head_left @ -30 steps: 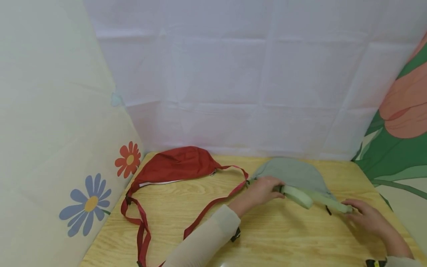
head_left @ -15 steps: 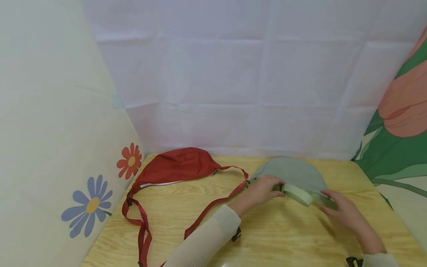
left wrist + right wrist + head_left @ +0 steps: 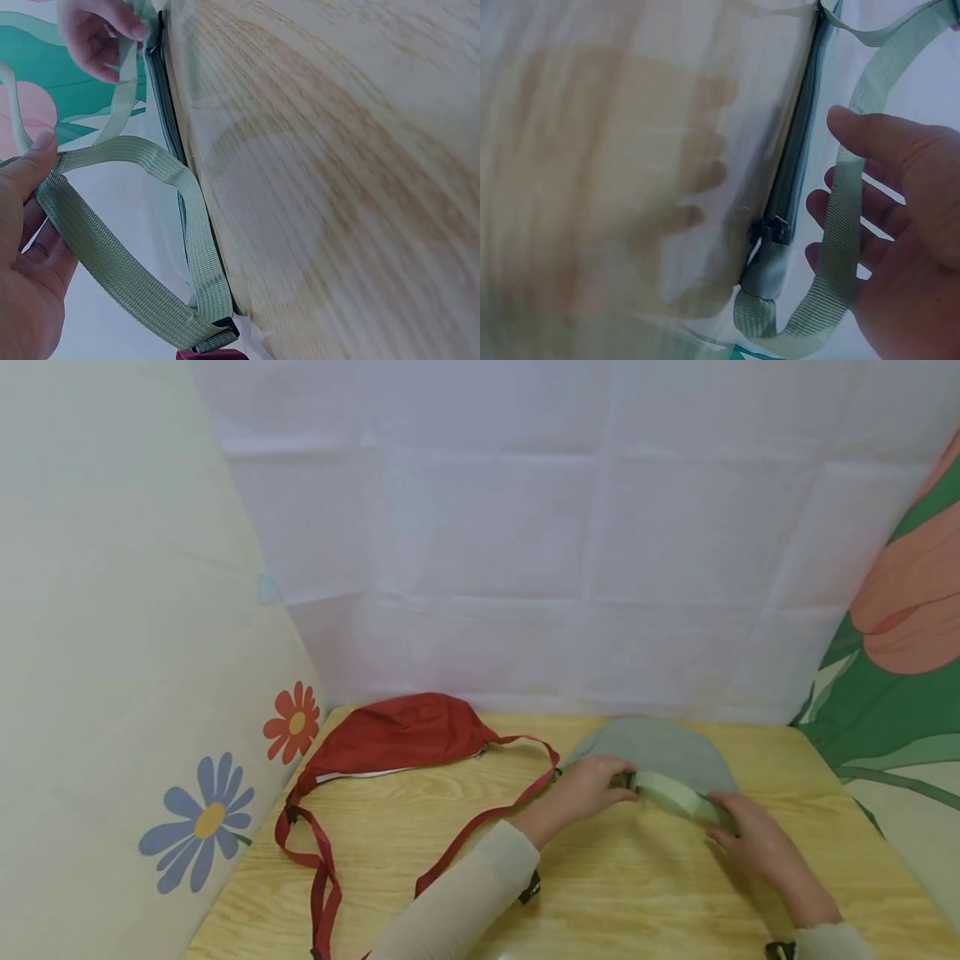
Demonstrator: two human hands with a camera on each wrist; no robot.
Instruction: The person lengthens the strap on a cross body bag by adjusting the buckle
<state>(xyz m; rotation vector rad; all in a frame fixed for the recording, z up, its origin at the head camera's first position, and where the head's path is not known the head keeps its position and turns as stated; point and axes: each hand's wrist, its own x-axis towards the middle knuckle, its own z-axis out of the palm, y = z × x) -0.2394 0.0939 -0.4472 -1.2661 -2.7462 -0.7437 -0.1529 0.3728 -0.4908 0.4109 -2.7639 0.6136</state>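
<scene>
A grey-green waist bag (image 3: 648, 747) lies on the table's back right, zipper (image 3: 799, 150) edge toward me. Its pale green strap (image 3: 667, 793) bows up in front of the bag between both hands. My left hand (image 3: 596, 785) pinches the strap between thumb and fingers, close to the bag's left end; the left wrist view shows a loop of webbing (image 3: 120, 262) hanging from that grip. Nearer the bag's right end, my right hand (image 3: 753, 835) holds the strap loosely, thumb on one side and fingers behind it. Part of the bag is hidden by the hands.
A red waist bag (image 3: 408, 731) lies at the back left, its red strap (image 3: 465, 843) looping across the wooden table (image 3: 390, 827) toward the front. A black buckle (image 3: 531, 887) lies beside my left sleeve. White cloth (image 3: 480, 527) hangs behind the table.
My right hand has moved left from the strap stretched out at the right to a spot nearer the bag. The left hand keeps its grip, and the strap now arches between the hands.
</scene>
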